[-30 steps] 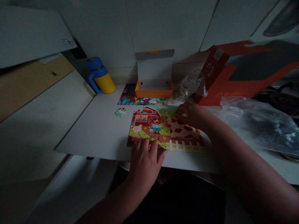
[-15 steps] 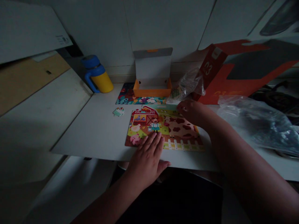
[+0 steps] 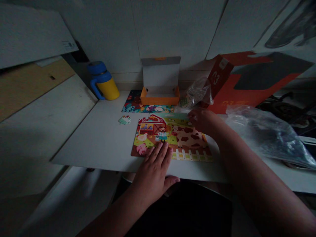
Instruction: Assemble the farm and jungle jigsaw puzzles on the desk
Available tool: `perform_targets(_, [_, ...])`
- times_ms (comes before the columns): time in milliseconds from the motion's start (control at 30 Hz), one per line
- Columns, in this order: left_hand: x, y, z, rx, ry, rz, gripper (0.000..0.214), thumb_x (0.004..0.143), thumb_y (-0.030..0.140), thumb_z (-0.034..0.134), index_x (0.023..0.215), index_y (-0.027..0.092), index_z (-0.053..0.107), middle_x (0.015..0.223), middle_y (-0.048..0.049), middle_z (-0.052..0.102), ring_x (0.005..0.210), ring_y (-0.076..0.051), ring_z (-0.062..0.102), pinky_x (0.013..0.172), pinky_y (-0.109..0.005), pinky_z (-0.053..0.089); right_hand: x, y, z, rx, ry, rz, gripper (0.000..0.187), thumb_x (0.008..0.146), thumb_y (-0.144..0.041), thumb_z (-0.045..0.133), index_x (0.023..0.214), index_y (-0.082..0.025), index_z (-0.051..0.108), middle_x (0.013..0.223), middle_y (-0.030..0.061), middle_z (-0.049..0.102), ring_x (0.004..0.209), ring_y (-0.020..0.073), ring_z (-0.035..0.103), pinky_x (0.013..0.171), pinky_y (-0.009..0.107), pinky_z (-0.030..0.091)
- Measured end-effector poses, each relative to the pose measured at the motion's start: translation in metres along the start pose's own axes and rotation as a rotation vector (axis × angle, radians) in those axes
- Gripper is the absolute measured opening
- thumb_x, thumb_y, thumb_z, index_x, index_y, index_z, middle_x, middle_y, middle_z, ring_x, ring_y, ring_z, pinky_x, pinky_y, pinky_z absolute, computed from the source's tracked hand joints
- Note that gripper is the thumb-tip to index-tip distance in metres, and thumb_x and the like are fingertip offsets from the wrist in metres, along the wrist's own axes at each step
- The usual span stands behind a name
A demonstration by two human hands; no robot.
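A colourful farm jigsaw puzzle [image 3: 172, 136] with a red barn and a spotted cow lies on the white table [image 3: 103, 141]. My left hand [image 3: 155, 171] rests flat on the puzzle's near edge, fingers stretched out over the fence row. My right hand [image 3: 203, 120] presses down on the puzzle's far right corner with its fingers curled, and what is under them is hidden. One loose puzzle piece [image 3: 124, 120] lies on the table to the left of the puzzle.
An open orange box [image 3: 160, 95] stands on a second dark floral puzzle [image 3: 134, 104] at the back. A blue and yellow bottle [image 3: 103, 82] sits back left. A red carton [image 3: 234, 82] and clear plastic bags [image 3: 264, 131] crowd the right side.
My left hand went from curled at the puzzle's near edge to lying flat on it with fingers stretched out. The right hand stayed at the far right corner.
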State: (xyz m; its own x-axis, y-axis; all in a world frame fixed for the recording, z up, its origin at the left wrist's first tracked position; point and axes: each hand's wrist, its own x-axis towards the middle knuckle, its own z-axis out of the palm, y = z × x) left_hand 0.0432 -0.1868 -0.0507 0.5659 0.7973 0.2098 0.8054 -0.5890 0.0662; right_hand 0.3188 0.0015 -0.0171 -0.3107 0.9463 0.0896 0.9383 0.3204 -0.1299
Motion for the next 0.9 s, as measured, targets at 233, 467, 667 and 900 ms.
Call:
perform_targets(233, [-0.006, 0.007, -0.002, -0.010, -0.015, -0.017, 0.096, 0.100, 0.078, 0.046, 0.169, 0.011, 0.034, 0.177, -0.0181, 0.030, 0.164, -0.036, 0.029, 0.129, -0.057, 0.040, 0.002, -0.004, 0.016, -0.057, -0.007, -0.153, 0.042, 0.101, -0.035, 0.057, 0.134, -0.012, 0.069, 0.135, 0.0227, 0.070, 0.125, 0.0353, 0.068, 0.110, 0.047, 0.052])
perform_targets(467, [-0.005, -0.005, -0.026, -0.141, -0.049, 0.025, 0.060, 0.108, 0.056, 0.051, 0.154, 0.017, 0.055, 0.165, -0.0139, 0.052, 0.154, -0.030, 0.050, 0.123, -0.050, 0.050, 0.003, -0.004, 0.016, 0.023, -0.034, -0.189, 0.040, 0.102, -0.034, 0.059, 0.135, -0.013, 0.070, 0.137, 0.0219, 0.070, 0.123, 0.0345, 0.069, 0.110, 0.046, 0.052])
perform_targets(667, [0.022, -0.113, -0.054, -0.059, -0.007, -0.252, 0.034, 0.111, 0.031, 0.046, 0.136, 0.017, 0.065, 0.133, -0.0144, 0.074, 0.123, -0.028, 0.070, 0.110, -0.048, 0.057, 0.002, -0.006, 0.010, 0.051, -0.042, -0.189, 0.032, 0.102, -0.037, 0.060, 0.123, -0.018, 0.074, 0.125, 0.0161, 0.074, 0.109, 0.0293, 0.073, 0.099, 0.040, 0.057])
perform_targets(900, [0.046, -0.255, -0.048, 0.058, -0.182, -0.444, 0.047, 0.090, 0.050, 0.071, 0.118, 0.012, 0.072, 0.124, -0.0200, 0.070, 0.115, -0.035, 0.068, 0.105, -0.046, 0.055, 0.002, -0.005, 0.013, 0.065, -0.024, -0.225, 0.034, 0.102, -0.036, 0.056, 0.123, -0.017, 0.075, 0.123, 0.0178, 0.074, 0.107, 0.0303, 0.073, 0.097, 0.044, 0.058])
